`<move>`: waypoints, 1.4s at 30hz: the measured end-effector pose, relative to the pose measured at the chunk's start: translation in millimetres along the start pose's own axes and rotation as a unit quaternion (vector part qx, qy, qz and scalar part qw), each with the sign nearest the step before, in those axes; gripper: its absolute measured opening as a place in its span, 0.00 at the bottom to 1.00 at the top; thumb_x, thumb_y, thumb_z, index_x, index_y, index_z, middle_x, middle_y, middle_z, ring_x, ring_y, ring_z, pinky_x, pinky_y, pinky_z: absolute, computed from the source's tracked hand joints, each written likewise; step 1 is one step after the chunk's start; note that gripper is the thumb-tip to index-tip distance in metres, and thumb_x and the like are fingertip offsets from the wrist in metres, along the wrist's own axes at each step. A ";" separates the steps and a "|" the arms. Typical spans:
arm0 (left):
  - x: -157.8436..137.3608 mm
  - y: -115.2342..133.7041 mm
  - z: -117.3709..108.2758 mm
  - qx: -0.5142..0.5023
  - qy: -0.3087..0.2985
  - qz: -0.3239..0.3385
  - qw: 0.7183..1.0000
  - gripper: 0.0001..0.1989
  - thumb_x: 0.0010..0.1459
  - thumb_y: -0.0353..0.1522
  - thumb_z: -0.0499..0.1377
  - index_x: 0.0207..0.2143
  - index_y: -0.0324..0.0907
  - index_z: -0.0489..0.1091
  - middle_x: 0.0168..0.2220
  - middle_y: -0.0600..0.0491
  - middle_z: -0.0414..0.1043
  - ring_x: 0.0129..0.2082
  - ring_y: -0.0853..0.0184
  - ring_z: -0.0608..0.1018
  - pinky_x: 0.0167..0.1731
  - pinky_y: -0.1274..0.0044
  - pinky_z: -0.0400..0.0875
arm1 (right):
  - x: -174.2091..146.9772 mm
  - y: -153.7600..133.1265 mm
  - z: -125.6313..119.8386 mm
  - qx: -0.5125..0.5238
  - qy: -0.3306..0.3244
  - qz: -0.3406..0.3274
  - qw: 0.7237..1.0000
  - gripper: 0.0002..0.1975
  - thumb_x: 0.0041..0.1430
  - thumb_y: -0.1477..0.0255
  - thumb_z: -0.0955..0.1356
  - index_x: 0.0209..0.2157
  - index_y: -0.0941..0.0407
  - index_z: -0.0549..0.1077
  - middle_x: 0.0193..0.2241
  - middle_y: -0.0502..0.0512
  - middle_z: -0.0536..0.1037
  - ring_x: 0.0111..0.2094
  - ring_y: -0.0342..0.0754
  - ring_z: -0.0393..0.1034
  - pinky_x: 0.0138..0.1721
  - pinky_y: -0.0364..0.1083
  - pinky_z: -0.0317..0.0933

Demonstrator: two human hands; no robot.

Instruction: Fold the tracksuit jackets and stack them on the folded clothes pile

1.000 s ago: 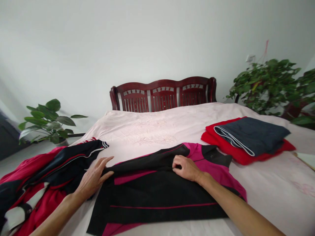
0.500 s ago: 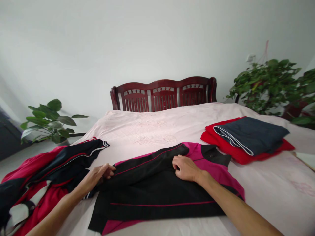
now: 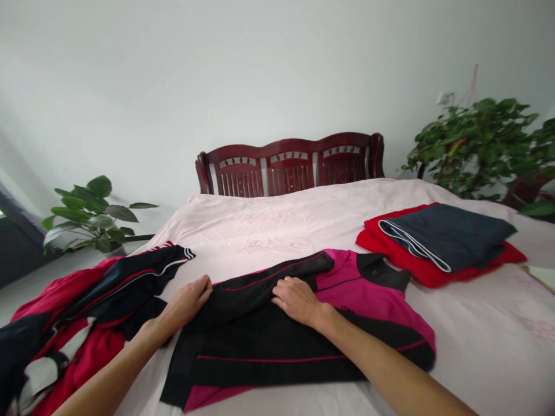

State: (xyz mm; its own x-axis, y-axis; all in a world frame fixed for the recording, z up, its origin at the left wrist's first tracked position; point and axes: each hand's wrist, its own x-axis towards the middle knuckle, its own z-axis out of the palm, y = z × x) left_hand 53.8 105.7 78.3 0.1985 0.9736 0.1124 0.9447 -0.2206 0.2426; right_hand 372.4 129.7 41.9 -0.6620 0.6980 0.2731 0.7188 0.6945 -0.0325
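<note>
Pale pink bedding (image 3: 269, 222) lies underneath. The left hand (image 3: 186, 303) pinches the sleeve (image 3: 247, 294) end of a black-and-magenta top (image 3: 277, 344) lying beneath and between both hands; the right hand (image 3: 299, 300) curls on that sleeve, grip unclear. Rumpled clothes (image 3: 108, 297) lie left, folded clothes (image 3: 455, 234) right.

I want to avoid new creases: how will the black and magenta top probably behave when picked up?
The black and magenta top is probably floppy, as its cloth bends into soft folds near the right hand. It is likely light for its size, since it lies quite flat on the bedspread.
</note>
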 end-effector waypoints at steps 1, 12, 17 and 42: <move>4.4 -1.2 -1.7 0.010 0.010 -0.011 1.000 0.09 0.65 0.37 0.44 0.33 0.46 0.60 0.25 0.56 0.67 0.28 0.64 0.73 0.30 0.74 0.59 | 3.4 -2.7 2.5 -0.006 0.003 0.008 1.000 0.09 0.64 0.65 0.67 0.36 0.56 0.74 0.36 0.54 0.76 0.39 0.50 0.68 0.39 0.48 0.58; 32.3 -28.2 -19.1 0.093 0.104 -0.026 0.990 0.10 0.67 0.36 0.42 0.37 0.45 0.59 0.33 0.52 0.70 0.34 0.62 0.76 0.32 0.75 0.62 | -21.8 -2.8 -7.4 0.066 0.003 -0.031 0.997 0.04 0.62 0.73 0.66 0.36 0.54 0.74 0.37 0.52 0.75 0.39 0.48 0.66 0.40 0.47 0.55; 10.8 -27.4 6.6 0.051 -0.018 0.054 0.997 0.11 0.65 0.40 0.48 0.40 0.46 0.65 0.38 0.52 0.71 0.36 0.63 0.76 0.38 0.73 0.66 | -38.4 10.2 -14.5 0.129 -0.026 -0.037 0.991 0.07 0.59 0.74 0.67 0.36 0.51 0.78 0.36 0.50 0.77 0.41 0.47 0.68 0.43 0.46 0.57; 25.6 -26.0 -45.5 0.040 0.151 -0.034 0.987 0.13 0.65 0.43 0.45 0.36 0.46 0.61 0.30 0.56 0.70 0.31 0.64 0.76 0.32 0.76 0.65 | -40.4 148.3 -26.5 0.057 0.056 0.228 0.970 0.11 0.55 0.78 0.65 0.37 0.53 0.76 0.37 0.52 0.77 0.38 0.47 0.69 0.38 0.43 0.57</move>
State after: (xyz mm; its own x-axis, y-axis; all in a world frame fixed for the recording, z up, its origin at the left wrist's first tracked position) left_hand 22.4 133.8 118.7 0.0593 0.9219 0.3828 0.9731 -0.1389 0.1837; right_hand 511.4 199.9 51.6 -0.2482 0.9183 0.3084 0.8991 0.3369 -0.2796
